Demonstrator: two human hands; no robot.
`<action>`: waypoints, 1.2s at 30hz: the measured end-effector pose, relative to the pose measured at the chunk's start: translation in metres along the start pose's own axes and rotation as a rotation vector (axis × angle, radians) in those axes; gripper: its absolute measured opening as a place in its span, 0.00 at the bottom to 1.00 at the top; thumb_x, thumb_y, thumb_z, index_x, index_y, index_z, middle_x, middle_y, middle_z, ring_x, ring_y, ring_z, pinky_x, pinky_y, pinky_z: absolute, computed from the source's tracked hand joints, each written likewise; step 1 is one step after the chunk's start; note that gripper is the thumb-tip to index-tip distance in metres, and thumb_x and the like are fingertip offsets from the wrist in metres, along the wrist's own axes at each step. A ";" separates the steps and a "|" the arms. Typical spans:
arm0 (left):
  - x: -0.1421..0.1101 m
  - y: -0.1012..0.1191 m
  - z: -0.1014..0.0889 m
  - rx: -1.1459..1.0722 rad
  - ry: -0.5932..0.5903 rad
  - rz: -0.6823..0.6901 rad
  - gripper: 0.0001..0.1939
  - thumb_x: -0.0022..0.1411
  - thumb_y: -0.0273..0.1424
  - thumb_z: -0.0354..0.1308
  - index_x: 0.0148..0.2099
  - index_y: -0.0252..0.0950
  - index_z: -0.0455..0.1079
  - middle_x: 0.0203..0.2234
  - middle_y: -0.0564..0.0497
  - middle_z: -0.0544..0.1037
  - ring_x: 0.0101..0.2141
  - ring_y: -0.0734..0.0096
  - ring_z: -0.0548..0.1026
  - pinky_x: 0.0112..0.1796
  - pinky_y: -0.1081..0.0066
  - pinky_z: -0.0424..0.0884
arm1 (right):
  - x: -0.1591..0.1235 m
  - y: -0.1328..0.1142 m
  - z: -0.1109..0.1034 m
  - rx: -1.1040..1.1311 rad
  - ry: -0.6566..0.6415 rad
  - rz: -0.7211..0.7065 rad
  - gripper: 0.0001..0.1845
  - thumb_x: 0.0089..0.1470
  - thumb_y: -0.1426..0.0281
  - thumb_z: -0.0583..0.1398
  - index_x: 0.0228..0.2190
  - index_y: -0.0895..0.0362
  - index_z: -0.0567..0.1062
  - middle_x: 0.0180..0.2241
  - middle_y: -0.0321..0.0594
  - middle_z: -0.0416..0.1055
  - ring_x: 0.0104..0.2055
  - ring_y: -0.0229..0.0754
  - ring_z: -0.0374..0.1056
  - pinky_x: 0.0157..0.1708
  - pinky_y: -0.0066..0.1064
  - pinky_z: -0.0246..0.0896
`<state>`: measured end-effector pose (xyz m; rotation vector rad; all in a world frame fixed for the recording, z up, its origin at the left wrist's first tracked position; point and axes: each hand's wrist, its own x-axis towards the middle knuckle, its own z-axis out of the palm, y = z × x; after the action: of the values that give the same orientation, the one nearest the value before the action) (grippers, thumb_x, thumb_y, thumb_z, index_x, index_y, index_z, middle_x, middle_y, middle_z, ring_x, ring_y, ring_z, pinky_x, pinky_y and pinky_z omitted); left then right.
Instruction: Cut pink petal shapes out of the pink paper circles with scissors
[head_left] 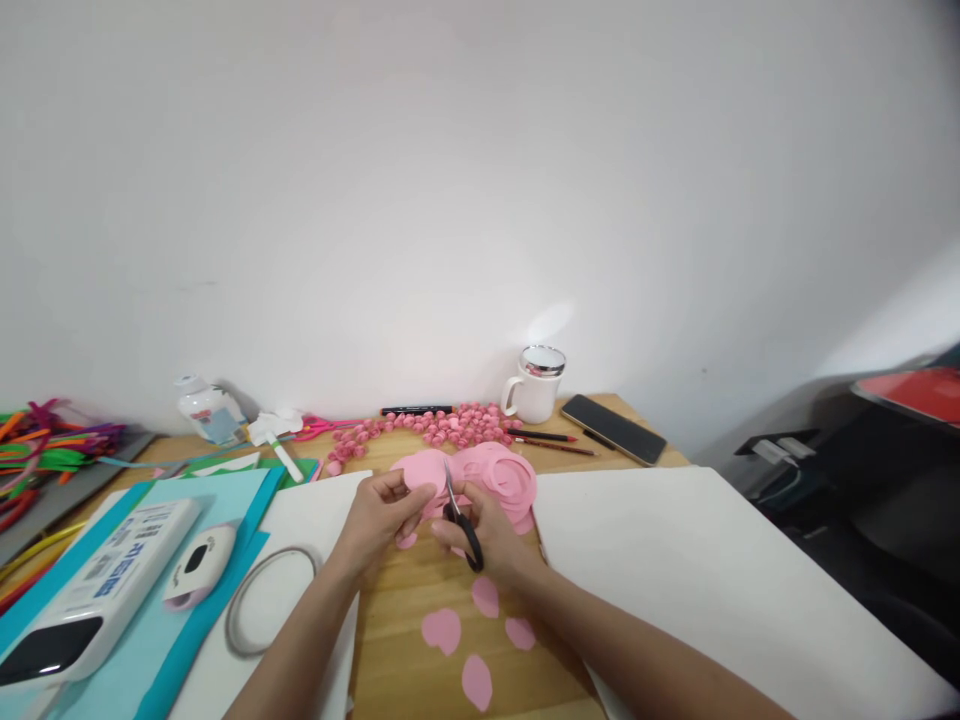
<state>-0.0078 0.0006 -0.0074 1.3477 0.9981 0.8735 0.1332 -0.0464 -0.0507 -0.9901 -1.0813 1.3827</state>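
Note:
Between thumb and fingers, my left hand (386,520) holds a round piece of pink paper (420,470) by its edge. My right hand (491,530) grips scissors (471,540) with black handles, their blades pointing up beside the pink disc. Whether the blades are touching the paper I cannot tell. Just behind my hands lies a heap of pink paper circles and spirals (506,480), partly covered by the held piece. Several loose cut pieces rest on the wood nearer to me, among them a pink petal shape (441,631).
Rolled pink paper roses (450,425) spread along the back, near a white mug (536,385), pencils (555,446) and a phone (615,430). White sheets (675,560) flank the wooden strip. At left are a white device (112,570), a tape ring (270,600) and colourful pipe cleaners (52,450).

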 end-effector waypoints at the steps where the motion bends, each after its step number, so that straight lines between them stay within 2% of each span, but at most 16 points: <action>1: 0.000 0.000 0.000 0.000 0.002 -0.002 0.16 0.43 0.36 0.67 0.20 0.33 0.63 0.06 0.61 0.61 0.09 0.84 0.56 0.13 0.80 0.51 | 0.000 -0.002 0.001 0.013 0.009 0.000 0.23 0.37 0.59 0.68 0.30 0.55 0.64 0.18 0.27 0.65 0.20 0.33 0.60 0.21 0.24 0.53; 9: 0.002 -0.004 0.001 -0.009 0.020 0.007 0.17 0.45 0.37 0.66 0.20 0.33 0.63 0.06 0.60 0.62 0.09 0.83 0.57 0.13 0.80 0.52 | 0.001 -0.002 -0.001 -0.002 0.019 0.025 0.23 0.37 0.61 0.67 0.33 0.56 0.65 0.15 0.24 0.59 0.17 0.31 0.54 0.17 0.23 0.46; 14: 0.003 -0.009 -0.001 -0.062 -0.001 0.017 0.16 0.46 0.36 0.66 0.21 0.34 0.63 0.08 0.58 0.66 0.09 0.81 0.60 0.13 0.79 0.54 | 0.001 0.003 -0.002 0.026 0.000 0.022 0.19 0.40 0.65 0.65 0.34 0.56 0.65 0.13 0.23 0.58 0.16 0.31 0.54 0.16 0.21 0.42; 20: 0.004 -0.007 -0.003 -0.088 -0.004 0.022 0.15 0.50 0.37 0.64 0.22 0.34 0.63 0.10 0.55 0.71 0.10 0.79 0.64 0.14 0.79 0.57 | 0.000 0.004 -0.003 0.003 0.023 0.045 0.20 0.41 0.66 0.65 0.37 0.56 0.65 0.13 0.24 0.62 0.14 0.30 0.54 0.15 0.21 0.44; 29: 0.002 -0.001 0.000 -0.126 0.002 -0.008 0.16 0.48 0.40 0.64 0.23 0.34 0.66 0.09 0.55 0.70 0.09 0.79 0.63 0.13 0.79 0.57 | -0.001 0.007 -0.001 -0.003 -0.001 0.020 0.19 0.43 0.62 0.64 0.34 0.56 0.65 0.13 0.24 0.61 0.14 0.30 0.54 0.14 0.21 0.44; 36: 0.003 -0.006 -0.001 -0.089 0.041 0.022 0.15 0.44 0.35 0.67 0.20 0.33 0.64 0.08 0.58 0.66 0.10 0.83 0.59 0.13 0.80 0.56 | -0.002 0.003 -0.003 0.008 -0.017 0.040 0.22 0.41 0.65 0.67 0.36 0.56 0.65 0.18 0.27 0.64 0.19 0.32 0.58 0.18 0.22 0.49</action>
<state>-0.0075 0.0037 -0.0134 1.2719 0.9665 0.9543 0.1352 -0.0478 -0.0538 -1.0007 -1.0721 1.4295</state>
